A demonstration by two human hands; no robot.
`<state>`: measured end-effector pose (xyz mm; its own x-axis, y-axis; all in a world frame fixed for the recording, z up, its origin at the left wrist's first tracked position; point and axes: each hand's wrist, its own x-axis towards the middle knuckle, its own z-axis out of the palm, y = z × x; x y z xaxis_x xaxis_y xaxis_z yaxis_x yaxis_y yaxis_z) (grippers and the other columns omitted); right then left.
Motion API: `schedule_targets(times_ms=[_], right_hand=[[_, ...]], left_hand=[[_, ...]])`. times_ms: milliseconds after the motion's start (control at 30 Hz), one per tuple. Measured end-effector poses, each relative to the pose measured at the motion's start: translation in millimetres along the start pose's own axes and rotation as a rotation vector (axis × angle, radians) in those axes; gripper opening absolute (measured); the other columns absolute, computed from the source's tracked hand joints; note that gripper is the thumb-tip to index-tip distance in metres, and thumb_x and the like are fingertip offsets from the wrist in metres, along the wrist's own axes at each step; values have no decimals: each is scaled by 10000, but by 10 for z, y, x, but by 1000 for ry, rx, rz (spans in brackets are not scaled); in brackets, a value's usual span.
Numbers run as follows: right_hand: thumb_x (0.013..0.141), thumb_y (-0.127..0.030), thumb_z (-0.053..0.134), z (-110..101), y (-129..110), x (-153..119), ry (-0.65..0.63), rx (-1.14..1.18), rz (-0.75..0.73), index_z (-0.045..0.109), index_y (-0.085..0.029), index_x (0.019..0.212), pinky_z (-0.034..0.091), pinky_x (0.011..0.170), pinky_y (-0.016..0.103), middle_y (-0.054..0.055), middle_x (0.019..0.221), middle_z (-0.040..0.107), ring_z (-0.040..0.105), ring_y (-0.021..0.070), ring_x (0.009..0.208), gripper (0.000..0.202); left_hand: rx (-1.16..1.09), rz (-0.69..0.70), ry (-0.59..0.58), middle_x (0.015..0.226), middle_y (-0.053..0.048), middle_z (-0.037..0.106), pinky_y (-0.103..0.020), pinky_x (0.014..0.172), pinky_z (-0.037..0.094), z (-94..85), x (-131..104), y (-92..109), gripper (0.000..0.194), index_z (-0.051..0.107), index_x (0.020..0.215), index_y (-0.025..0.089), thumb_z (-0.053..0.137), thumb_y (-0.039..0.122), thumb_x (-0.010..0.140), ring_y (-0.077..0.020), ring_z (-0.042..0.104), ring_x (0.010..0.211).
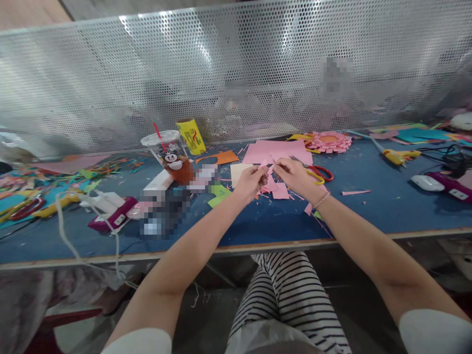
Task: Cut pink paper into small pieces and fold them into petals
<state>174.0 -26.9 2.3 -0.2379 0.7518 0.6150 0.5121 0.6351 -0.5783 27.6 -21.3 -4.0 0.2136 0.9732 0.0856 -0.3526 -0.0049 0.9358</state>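
Over the middle of the blue table, my left hand (251,181) pinches a small piece of pink paper (264,163). Close on its right, the fingertips of my right hand (291,172) are drawn together at what looks like the same piece; exactly where they grip is hard to see. Scissors (324,172) with red and yellow handles lie just beyond my right hand, partly covered by it. Below the hands is a pink paper square (280,191) among thin pink scraps. A larger pink sheet (277,150) lies behind, and a cream paper piece (238,172) sits left of it.
A plastic cup (173,160) with a red straw stands left, near a yellow box (191,136). A fringed pink paper flower (329,141) lies behind right. Yellow glue guns (400,156), purple power strips (112,216) and cables flank both sides. A perforated metal screen (236,73) borders the back.
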Motion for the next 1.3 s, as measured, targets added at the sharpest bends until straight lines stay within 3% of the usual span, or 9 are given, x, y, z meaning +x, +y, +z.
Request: schedule_targets(times_ms=[100, 300, 600, 733, 967, 1300], right_hand=[[821, -272, 423, 53, -26, 6, -84, 24, 60, 454, -180, 607, 309, 506, 241, -17, 547, 484, 434, 100, 518, 234], [801, -240, 424, 107, -8, -4, -97, 109, 79, 439, -182, 604, 327, 501, 231, -21, 542, 481, 436, 91, 500, 206], [722, -179, 422, 92, 62, 27, -120, 399, 165, 450, -181, 583, 333, 475, 218, -42, 506, 459, 421, 78, 473, 142], [698, -148, 422, 66, 121, 33, -162, 415, 132, 452, -179, 580, 322, 472, 208, -47, 505, 445, 412, 74, 480, 126], [821, -266, 358, 50, 162, 19, -185, 582, 128, 446, -185, 615, 370, 501, 224, -22, 583, 452, 430, 86, 512, 239], [802, -221, 436, 17, 98, 0, -163, 224, 10, 434, -173, 621, 287, 499, 208, -43, 559, 414, 374, 76, 530, 187]], left_hand=[[64, 22, -42, 514, 36, 469, -172, 478, 317, -26, 32, -62, 173, 517, 594, 121, 632, 219, 679, -23, 410, 459], [107, 67, -91, 507, 36, 461, -180, 483, 308, -85, 92, -135, 147, 507, 580, 132, 590, 194, 684, -31, 409, 463], [103, 97, -112, 600, 15, 535, -188, 530, 356, -45, 12, -40, 168, 527, 628, 135, 648, 250, 648, -47, 476, 528], [191, 117, -109, 541, 45, 486, -181, 504, 336, -61, -2, -21, 202, 523, 624, 140, 689, 255, 609, -36, 439, 489], [256, 102, -106, 532, 36, 509, -187, 511, 364, -57, -12, -19, 231, 533, 628, 134, 682, 310, 620, -43, 462, 481], [143, 32, -148, 591, 4, 586, -198, 511, 408, -68, -9, -27, 214, 550, 654, 116, 693, 263, 593, -64, 530, 488]])
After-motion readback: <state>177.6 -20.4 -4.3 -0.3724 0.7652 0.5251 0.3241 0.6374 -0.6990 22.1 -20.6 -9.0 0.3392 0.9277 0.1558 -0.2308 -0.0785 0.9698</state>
